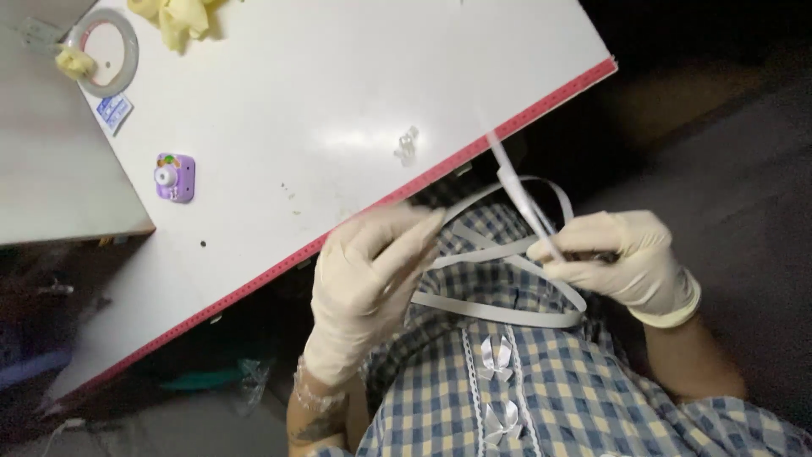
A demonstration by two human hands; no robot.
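Head view: right hand (622, 258), gloved, pinches the white ribbon (507, 313) at its crossing strands, loops hanging over the checked garment (550, 389) near the white table (338, 101) edge, while the blurred left hand (368, 283), gloved, appears open-fingered, touching the ribbon's left end.

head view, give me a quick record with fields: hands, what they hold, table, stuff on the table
left hand: gloved left hand, fingers spread, touching the white ribbon
right hand: gloved right hand, grip pinched on the ribbon where its loops cross
ribbon: flat white band, looped over a checked garment
table: white table with a red edge
on table: purple toy camera, tape ring, yellow cloth, small clear piece
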